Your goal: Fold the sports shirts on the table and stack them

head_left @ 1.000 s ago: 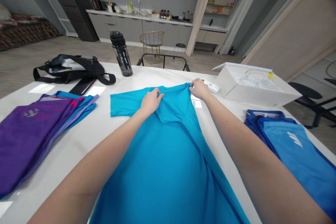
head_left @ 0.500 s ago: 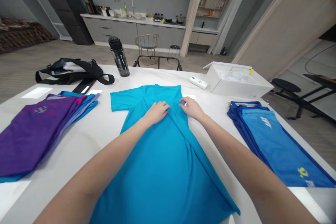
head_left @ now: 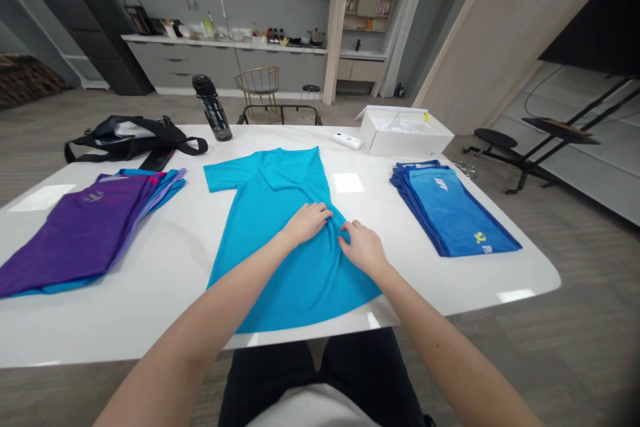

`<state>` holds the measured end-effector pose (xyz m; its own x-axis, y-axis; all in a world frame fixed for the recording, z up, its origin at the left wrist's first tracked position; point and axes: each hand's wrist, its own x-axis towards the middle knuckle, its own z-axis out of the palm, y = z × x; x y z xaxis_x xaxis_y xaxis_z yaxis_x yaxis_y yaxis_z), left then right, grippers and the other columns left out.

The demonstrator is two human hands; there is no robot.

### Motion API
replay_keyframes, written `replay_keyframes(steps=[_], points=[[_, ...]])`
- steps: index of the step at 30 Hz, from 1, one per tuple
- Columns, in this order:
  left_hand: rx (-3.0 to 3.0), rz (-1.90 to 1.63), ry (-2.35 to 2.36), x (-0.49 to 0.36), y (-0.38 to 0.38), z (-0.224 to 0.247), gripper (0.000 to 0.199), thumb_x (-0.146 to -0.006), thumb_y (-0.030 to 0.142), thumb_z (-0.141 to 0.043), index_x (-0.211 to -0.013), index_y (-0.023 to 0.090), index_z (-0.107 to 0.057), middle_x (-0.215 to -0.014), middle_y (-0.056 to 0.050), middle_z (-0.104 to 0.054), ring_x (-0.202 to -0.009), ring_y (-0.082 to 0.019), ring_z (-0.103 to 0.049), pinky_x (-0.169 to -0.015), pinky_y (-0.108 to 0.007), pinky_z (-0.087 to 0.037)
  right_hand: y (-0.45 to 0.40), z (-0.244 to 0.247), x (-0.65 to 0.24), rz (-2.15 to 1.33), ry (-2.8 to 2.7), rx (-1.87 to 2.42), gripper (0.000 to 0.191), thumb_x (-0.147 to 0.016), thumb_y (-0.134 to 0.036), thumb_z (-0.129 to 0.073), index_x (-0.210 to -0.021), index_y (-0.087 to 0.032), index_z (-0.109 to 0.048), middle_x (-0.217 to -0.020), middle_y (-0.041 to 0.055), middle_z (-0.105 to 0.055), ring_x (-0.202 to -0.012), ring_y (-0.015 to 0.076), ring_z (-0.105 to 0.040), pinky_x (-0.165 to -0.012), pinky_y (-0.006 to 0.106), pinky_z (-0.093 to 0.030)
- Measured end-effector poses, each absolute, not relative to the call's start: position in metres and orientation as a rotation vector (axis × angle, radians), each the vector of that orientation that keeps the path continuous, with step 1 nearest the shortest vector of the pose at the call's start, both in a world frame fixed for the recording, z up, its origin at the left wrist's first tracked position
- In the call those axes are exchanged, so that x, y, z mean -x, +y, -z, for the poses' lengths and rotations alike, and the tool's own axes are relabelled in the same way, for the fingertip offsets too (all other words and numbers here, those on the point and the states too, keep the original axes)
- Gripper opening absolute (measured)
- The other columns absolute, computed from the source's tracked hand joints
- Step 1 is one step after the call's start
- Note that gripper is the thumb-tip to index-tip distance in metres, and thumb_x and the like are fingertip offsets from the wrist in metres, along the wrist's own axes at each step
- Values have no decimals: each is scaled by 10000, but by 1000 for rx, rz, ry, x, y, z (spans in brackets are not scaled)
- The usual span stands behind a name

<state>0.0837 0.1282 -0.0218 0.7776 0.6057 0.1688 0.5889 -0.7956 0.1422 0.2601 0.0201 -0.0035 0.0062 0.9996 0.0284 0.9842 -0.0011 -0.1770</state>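
A turquoise short-sleeved T-shirt [head_left: 275,227] lies in front of me, collar at the far end and hem near the table's front edge. Its left sleeve is spread out; the right side is turned inward, with the right sleeve lying across the chest. My left hand [head_left: 311,221] rests on the right half of the shirt, fingers curled on a ridge of cloth. Close beside it, my right hand [head_left: 364,247] pinches the shirt's right edge between thumb and fingers. Creases run through the fabric between and below the two hands.
Folded purple and blue garments [head_left: 85,233] are stacked on the left of the white table [head_left: 175,280], folded blue garments [head_left: 440,207] on the right. Behind stand a black bag [head_left: 130,137], a dark bottle [head_left: 214,113], a white remote-like device [head_left: 347,141] and a white box [head_left: 400,137].
Both hands have come down the shirt's right side, from the chest to about mid-length. My view has tilted and shifted, so the table's front edge and my legs now show.
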Motion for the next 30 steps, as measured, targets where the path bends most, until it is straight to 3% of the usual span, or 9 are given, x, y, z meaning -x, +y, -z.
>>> replay_keyframes(steps=[7, 13, 19, 25, 30], points=[[-2901, -308, 738, -103, 88, 11, 317, -965, 197, -478, -1215, 240, -668, -1136, -72, -632, -1058, -215, -583, -911, -349, -428, -48, 2, -284, 33, -2031, 2285, 232, -959, -272, -511, -1141, -199, -637, -1049, 108, -673, -964, 271, -636, -780, 356, -397], [-2937, -304, 626, -124, 59, 9, 274, -977, 287, -539, -1220, 235, -655, -1119, -71, -633, -1049, -230, -581, -878, -364, -418, -90, 9, -296, 126, -1976, 2343, 150, -930, -236, -524, -1036, -216, -628, -960, 100, -667, -902, 270, -611, -746, 369, -368], [-3025, -314, 450, -144, 28, 8, 199, -957, 202, -542, -1110, 209, -669, -1019, -73, -636, -993, -224, -587, -844, -369, -406, -103, 4, -292, 133, -2021, 2062, 191, -988, -262, -456, -936, -214, -634, -912, 86, -668, -911, 258, -608, -815, 371, -370], [-2780, -636, 706, -113, 0, -5, 272, -933, 110, -489, -1082, 226, -684, -965, -54, -645, -940, -204, -589, -863, -363, -438, -115, 2, -270, 25, -1883, 1921, 198, -927, -256, -527, -1097, -205, -613, -992, 87, -668, -933, 261, -608, -818, 360, -418], [-2654, -824, 869, -73, -19, -4, 357, -901, 56, -480, -1123, 228, -701, -966, -53, -631, -924, -196, -577, -870, -358, -470, -122, 16, -255, -138, -1712, 1861, 94, -944, -258, -494, -967, -241, -583, -904, 42, -665, -804, 218, -626, -746, 329, -451]])
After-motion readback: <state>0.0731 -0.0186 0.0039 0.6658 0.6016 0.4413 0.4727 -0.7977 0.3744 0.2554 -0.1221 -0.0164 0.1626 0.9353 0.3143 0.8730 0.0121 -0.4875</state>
